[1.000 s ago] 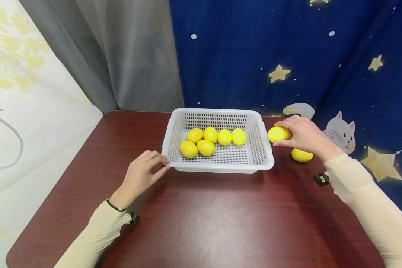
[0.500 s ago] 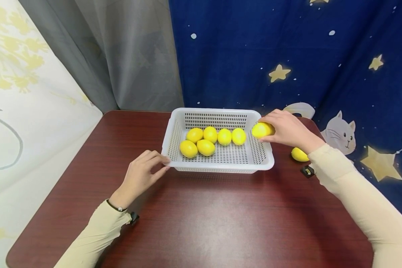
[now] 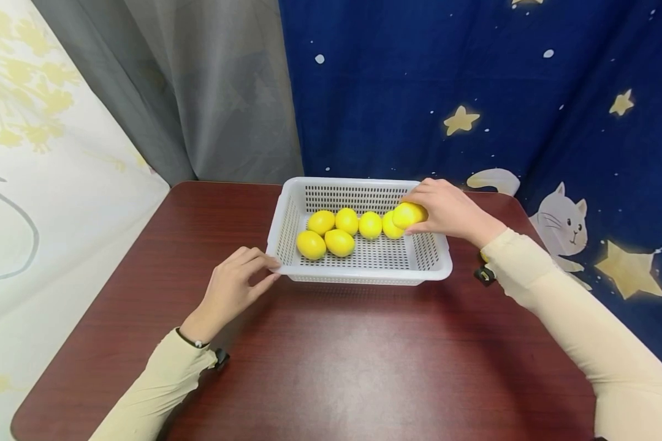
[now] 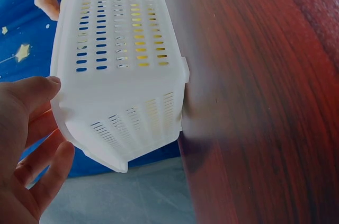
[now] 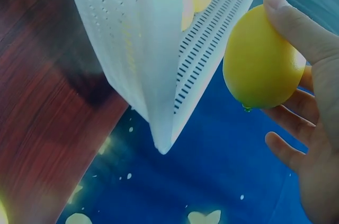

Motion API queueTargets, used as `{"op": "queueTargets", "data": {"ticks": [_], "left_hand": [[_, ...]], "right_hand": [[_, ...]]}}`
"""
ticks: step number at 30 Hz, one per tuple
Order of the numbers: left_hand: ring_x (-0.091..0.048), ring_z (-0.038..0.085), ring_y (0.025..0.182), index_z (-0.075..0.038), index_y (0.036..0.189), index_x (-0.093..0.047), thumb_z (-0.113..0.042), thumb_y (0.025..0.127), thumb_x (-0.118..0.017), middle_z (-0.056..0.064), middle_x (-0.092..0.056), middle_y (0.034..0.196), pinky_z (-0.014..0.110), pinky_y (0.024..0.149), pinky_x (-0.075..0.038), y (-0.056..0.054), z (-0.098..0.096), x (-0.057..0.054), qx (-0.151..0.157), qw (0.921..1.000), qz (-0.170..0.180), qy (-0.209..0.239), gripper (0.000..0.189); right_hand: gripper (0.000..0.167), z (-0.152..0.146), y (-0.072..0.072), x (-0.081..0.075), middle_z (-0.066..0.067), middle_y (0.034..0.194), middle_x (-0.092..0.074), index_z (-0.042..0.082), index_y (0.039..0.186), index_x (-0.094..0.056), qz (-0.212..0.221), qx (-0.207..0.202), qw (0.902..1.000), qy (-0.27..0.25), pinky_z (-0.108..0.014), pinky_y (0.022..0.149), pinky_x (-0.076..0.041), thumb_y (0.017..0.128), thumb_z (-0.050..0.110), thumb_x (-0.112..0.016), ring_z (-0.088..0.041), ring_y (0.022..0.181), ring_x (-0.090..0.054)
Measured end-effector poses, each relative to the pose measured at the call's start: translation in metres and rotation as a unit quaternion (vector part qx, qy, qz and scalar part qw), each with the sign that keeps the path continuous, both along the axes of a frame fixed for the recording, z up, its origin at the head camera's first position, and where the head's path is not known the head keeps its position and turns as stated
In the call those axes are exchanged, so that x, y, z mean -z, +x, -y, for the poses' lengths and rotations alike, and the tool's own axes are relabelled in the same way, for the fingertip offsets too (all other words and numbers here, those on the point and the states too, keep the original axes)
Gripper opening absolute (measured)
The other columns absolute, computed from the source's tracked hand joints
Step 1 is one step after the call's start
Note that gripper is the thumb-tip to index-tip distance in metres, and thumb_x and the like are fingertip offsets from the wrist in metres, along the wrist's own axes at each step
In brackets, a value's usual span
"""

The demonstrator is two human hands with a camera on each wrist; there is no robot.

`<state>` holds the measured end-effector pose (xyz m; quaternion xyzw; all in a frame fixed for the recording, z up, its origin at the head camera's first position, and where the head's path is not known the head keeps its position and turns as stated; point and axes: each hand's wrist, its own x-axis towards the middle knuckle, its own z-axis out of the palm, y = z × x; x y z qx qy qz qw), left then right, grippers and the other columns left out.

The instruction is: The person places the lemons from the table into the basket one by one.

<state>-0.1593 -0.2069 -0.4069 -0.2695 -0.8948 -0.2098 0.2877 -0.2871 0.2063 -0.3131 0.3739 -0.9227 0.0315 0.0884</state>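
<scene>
A white slotted plastic basket (image 3: 358,274) stands on the table with several yellow lemons (image 3: 339,243) on its floor. At its near left corner, my left hand (image 3: 233,285) holds the rim between thumb and fingers; the left wrist view shows the thumb (image 4: 45,87) against the rim. My right hand (image 3: 449,208) is over the basket's right end. It grips a lemon (image 3: 410,215) between thumb and fingers, and this lemon partly covers another one below it in the head view. The right wrist view shows the held lemon (image 5: 262,60) with its small green tip.
A further lemon (image 3: 483,257) lies on the table right of the basket, mostly hidden by the right sleeve. The dark red wooden table (image 3: 353,355) reaches back to a blue star-patterned curtain (image 3: 386,92) and a grey curtain (image 3: 237,92).
My right hand has carried its lemon leftward, from outside the basket's right rim to above the lemons inside. My left hand and the basket have stayed in place.
</scene>
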Motion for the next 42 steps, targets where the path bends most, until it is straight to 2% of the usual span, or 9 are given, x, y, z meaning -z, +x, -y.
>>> {"op": "queueTargets", "data": {"ticks": [8,12,17,20,24,29,34,42], "left_hand": [[-0.058,0.009,0.089,-0.022,0.098,-0.074,-0.02,0.081,-0.08,-0.011,-0.069,0.094,0.026,0.078,-0.05,0.0,0.0,-0.001,0.0,1.0,0.0,0.0,0.018],[-0.057,0.008,0.089,-0.022,0.098,-0.074,-0.021,0.081,-0.08,-0.011,-0.069,0.094,0.026,0.078,-0.05,0.0,0.0,-0.001,-0.001,1.0,0.005,-0.002,0.018],[-0.057,0.008,0.09,-0.023,0.098,-0.074,-0.021,0.081,-0.08,-0.012,-0.069,0.094,0.026,0.078,-0.05,0.001,0.0,0.0,-0.002,1.0,0.007,-0.003,0.018],[-0.057,0.008,0.09,-0.023,0.098,-0.074,-0.021,0.081,-0.08,-0.011,-0.069,0.095,0.025,0.078,-0.05,0.001,0.0,0.0,-0.002,1.0,0.006,-0.003,0.018],[-0.057,0.008,0.089,-0.023,0.098,-0.074,-0.021,0.081,-0.081,-0.011,-0.069,0.094,0.026,0.077,-0.05,0.0,0.0,0.001,-0.003,1.0,0.005,-0.002,0.018],[-0.057,0.008,0.089,-0.022,0.098,-0.074,-0.021,0.081,-0.081,-0.011,-0.069,0.095,0.026,0.076,-0.051,0.0,0.0,0.001,-0.003,1.0,0.005,-0.001,0.019],[-0.057,0.008,0.09,-0.022,0.098,-0.074,-0.021,0.081,-0.081,-0.011,-0.069,0.095,0.026,0.077,-0.051,0.0,0.0,0.001,-0.003,1.0,0.005,0.001,0.019],[-0.058,0.008,0.09,-0.022,0.098,-0.074,-0.021,0.081,-0.081,-0.011,-0.069,0.095,0.025,0.078,-0.05,0.0,0.0,0.001,-0.005,1.0,0.005,0.0,0.019]], "right_hand": [[0.068,0.018,-0.002,0.0,-0.007,0.11,-0.074,0.01,0.116,-0.071,-0.012,-0.039,0.9992,-0.004,-0.043,0.093,-0.045,0.067,0.056,-0.085,-0.027,0.104,-0.059],[0.068,0.027,-0.001,-0.001,-0.007,0.109,-0.074,0.01,0.115,-0.072,-0.003,-0.049,0.9988,0.003,-0.045,0.097,-0.044,0.066,0.055,-0.086,-0.027,0.108,-0.061],[0.064,0.039,-0.001,-0.001,-0.008,0.116,-0.072,0.011,0.119,-0.07,0.021,-0.045,0.9986,0.02,-0.05,0.105,-0.042,0.069,0.048,-0.087,-0.029,0.116,-0.059],[0.07,0.044,-0.001,0.0,-0.009,0.122,-0.068,0.011,0.126,-0.065,0.025,-0.045,0.9982,0.029,-0.052,0.109,-0.04,0.069,0.046,-0.087,-0.03,0.12,-0.055],[0.075,0.049,-0.003,0.002,-0.01,0.123,-0.065,0.008,0.13,-0.062,0.032,-0.051,0.9978,0.028,-0.049,0.107,-0.041,0.069,0.044,-0.088,-0.03,0.117,-0.053],[0.068,0.054,-0.006,0.001,-0.008,0.116,-0.066,0.01,0.122,-0.068,0.038,-0.05,0.9978,0.021,-0.046,0.1,-0.044,0.068,0.045,-0.088,-0.027,0.11,-0.052],[0.066,0.058,-0.009,-0.001,-0.006,0.117,-0.069,0.015,0.122,-0.069,0.028,-0.055,0.9975,0.036,-0.043,0.093,-0.045,0.069,0.05,-0.086,-0.027,0.11,-0.056],[0.071,0.067,-0.016,-0.002,-0.002,0.117,-0.073,0.021,0.127,-0.067,0.027,-0.072,0.9955,0.055,-0.044,0.094,-0.045,0.069,0.059,-0.081,-0.024,0.107,-0.064]]}}
